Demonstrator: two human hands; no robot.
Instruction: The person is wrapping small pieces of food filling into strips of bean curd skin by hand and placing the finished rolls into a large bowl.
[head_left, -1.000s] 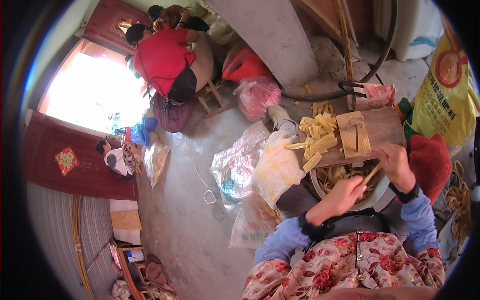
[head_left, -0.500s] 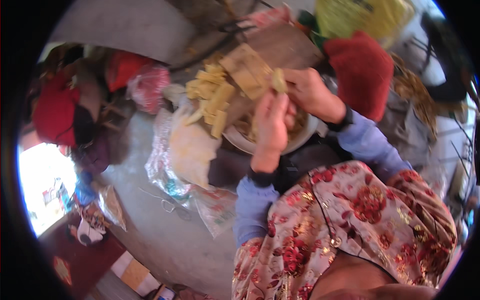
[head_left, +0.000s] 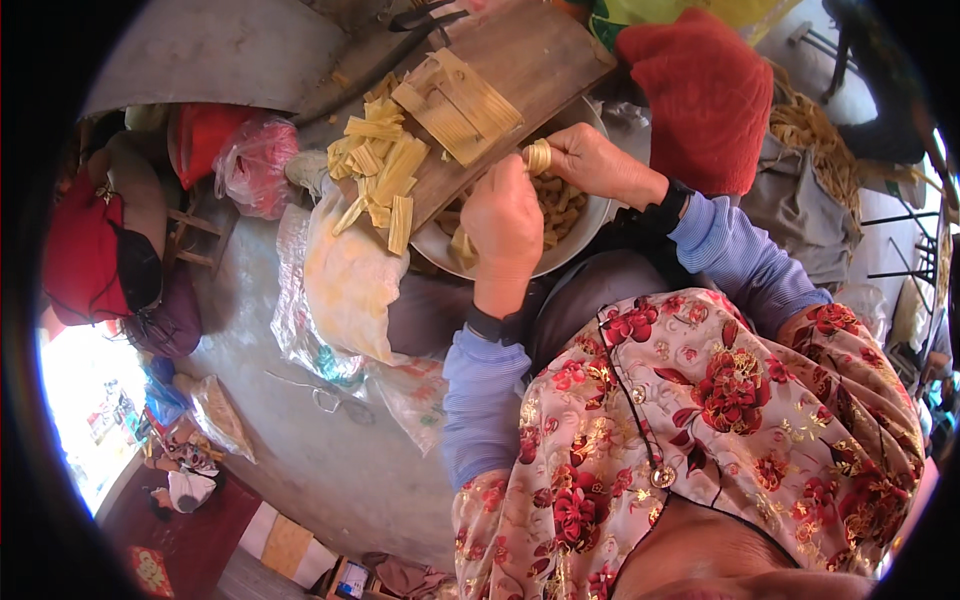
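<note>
My right hand (head_left: 605,168) pinches a pale yellow strip (head_left: 538,156) that is rolled into a small coil. Close beside the coil, my left hand (head_left: 503,222) is closed with its fingertips at the strip's near side; its exact hold is hidden. Both hands are above a pale round basin (head_left: 602,218) filled with similar small rolled yellow pieces (head_left: 562,208). A wooden board (head_left: 565,60) lies across the far side of the basin. On the board are a flat stack of ridged yellow sheets (head_left: 460,105) and a loose pile of cut yellow strips (head_left: 375,165).
A stained white cloth (head_left: 350,275) and clear plastic bags (head_left: 405,395) lie left of the basin. To the right are a red cloth-covered thing (head_left: 695,100) and a grey cloth (head_left: 800,210). A pink plastic bag (head_left: 258,170) sits farther left, near a person in red (head_left: 85,260).
My hands have turned and shifted slightly; the yellow strip, upright between my fingers before, now shows as a coil. The whole view has moved, so the board and basin appear farther up and left.
</note>
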